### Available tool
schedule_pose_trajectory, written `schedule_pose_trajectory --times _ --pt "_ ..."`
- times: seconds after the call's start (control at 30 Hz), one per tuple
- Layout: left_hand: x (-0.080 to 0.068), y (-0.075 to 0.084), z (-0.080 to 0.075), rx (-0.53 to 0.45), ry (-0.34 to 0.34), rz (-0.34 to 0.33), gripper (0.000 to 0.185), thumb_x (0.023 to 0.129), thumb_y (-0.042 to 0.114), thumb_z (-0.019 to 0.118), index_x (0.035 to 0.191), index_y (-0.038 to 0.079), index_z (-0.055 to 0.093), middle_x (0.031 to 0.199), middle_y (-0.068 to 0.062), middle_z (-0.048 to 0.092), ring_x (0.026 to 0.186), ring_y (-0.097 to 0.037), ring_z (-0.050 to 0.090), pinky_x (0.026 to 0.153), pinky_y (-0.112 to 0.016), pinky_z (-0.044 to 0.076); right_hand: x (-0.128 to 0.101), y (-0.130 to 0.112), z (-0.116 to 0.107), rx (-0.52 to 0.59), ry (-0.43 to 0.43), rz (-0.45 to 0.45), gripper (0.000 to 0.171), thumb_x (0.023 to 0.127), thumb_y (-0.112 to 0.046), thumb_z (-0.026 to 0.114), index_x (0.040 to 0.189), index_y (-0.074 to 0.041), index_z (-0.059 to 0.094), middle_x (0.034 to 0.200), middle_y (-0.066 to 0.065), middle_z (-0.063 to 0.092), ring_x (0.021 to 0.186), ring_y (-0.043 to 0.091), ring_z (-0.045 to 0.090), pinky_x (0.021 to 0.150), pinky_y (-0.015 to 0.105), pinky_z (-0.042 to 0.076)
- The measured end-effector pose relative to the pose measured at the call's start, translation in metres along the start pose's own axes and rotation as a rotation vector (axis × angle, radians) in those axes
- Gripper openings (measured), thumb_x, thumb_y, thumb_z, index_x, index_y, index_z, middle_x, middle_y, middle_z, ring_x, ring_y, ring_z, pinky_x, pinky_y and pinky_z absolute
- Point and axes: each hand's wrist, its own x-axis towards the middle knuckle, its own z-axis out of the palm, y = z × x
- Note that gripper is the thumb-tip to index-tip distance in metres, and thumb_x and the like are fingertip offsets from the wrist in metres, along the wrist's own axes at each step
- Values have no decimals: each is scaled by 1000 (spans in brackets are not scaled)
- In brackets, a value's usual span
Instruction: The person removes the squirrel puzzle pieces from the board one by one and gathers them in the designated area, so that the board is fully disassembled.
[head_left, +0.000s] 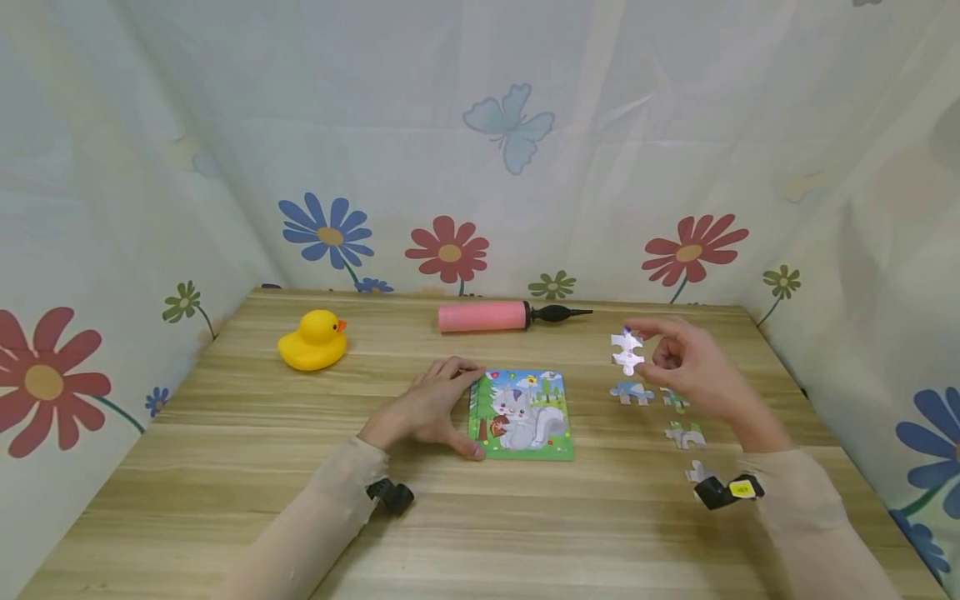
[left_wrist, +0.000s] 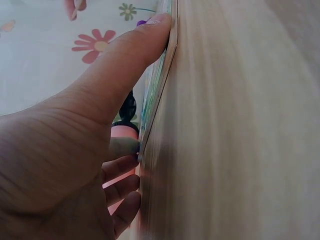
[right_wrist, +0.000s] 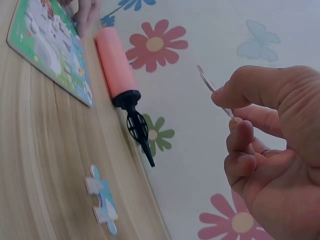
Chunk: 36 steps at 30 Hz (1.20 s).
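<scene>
From the head camera we see our left hand (head_left: 429, 408) lying flat on the pale wooden table (head_left: 225, 467), fingers relaxed and only slightly curved, thumb stretched along the left edge of the rectangular green-bordered squirrel puzzle board (head_left: 522, 414), which lies near the middle of the table. Our right hand (head_left: 693, 367) hovers above the right side of the table, thumb and forefinger pinching one white cardboard puzzle piece (head_left: 627, 351) held upright, the other fingers loosely curled. We count four loose pieces lying on the table near the right edge: a blue-and-white one (head_left: 632, 392), a green-tinted one (head_left: 674, 400) partly under the hand, a grey-green one (head_left: 685, 435), and a pale one (head_left: 699, 472) beside the wrist strap. Towards the far edge lie one yellow rubber duck (head_left: 312, 340) and one pink foam-handled air pump with a black nozzle (head_left: 504, 316).

From the left wrist camera we see the thumb (left_wrist: 135, 50) pressed straight against the board's thin edge (left_wrist: 161, 85), the other fingers (left_wrist: 122, 182) lightly bent beside it; the pink pump shows beyond them.

From the right wrist camera we see the held piece (right_wrist: 212, 90) edge-on, nipped between thumb and forefinger (right_wrist: 250, 87), remaining fingers folded in. Below lie the board (right_wrist: 50, 47), the pump (right_wrist: 117, 67) and one blue-and-white piece (right_wrist: 101, 200).
</scene>
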Motion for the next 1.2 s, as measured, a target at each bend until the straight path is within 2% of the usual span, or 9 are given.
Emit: schedule_pose_trajectory --times 0.4,0.5,0.57,0.73,0.97,1.2 --pt "-1 -1 1 3 1 -4 132 74 64 100 175 9 35 176 -13 33 161 -38 28 130 -67 28 -25 26 -10 -23 -25 1 59 97 -1 84 153 -6 65 88 7 62 71 18 55 62 27 50" --pt "-2 -1 1 5 3 -6 131 74 64 100 175 9 35 176 -12 33 162 -38 28 131 -66 28 -32 34 -8 -5 -46 23 61 97 -3 86 154 -8 65 89 6 61 71 17 54 60 27 49" --pt "-2 -1 1 1 4 -6 131 75 63 100 175 10 36 176 -12 33 162 -38 28 131 -66 28 -36 39 -5 3 -59 39 62 96 -4 87 154 -9 64 83 4 58 71 17 53 58 28 47" --pt "-1 -1 0 -3 6 -3 130 74 63 100 174 10 36 175 -12 33 161 -38 28 130 -67 28 -45 52 4 35 -85 29 61 95 -2 87 151 -4 66 81 2 56 67 14 50 53 27 44" --pt "-1 2 -1 -1 -3 -7 130 75 64 100 175 10 36 175 -11 33 161 -37 29 131 -65 27 -53 66 15 13 -135 89 62 92 -6 90 150 -4 67 76 -1 50 67 10 47 55 25 41" --pt "-1 2 0 -2 -1 -11 130 75 63 100 175 10 36 175 -12 33 161 -37 29 131 -66 28 -57 74 23 59 -165 121 61 90 -4 90 147 -7 69 75 -2 48 65 9 46 54 25 40"
